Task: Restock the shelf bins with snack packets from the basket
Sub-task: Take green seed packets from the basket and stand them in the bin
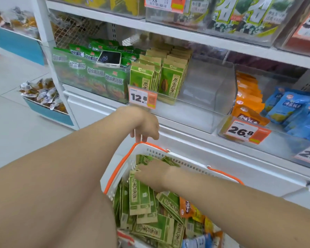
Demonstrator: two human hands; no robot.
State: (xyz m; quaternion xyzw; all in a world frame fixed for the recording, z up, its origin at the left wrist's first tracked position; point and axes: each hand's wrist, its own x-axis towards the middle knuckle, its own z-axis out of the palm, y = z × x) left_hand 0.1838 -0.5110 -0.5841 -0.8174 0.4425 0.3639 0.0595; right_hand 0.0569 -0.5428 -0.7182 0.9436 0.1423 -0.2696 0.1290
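Down in the white basket point(125, 165), the right hand point(154, 173) pinches a green packet point(139, 192) (others piled beneath); the left hand point(145, 126) hangs loosely open above its rim.

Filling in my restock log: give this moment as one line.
left hand: open above basket rim | right hand: in basket, on green sunflower-seed packets | seed bin: part filled

A basket point(125, 169) at lower centre of the frame holds snack packets point(141, 196); a shelf bin point(204, 97) sits above it, a phone point(109, 59) upper left of that.
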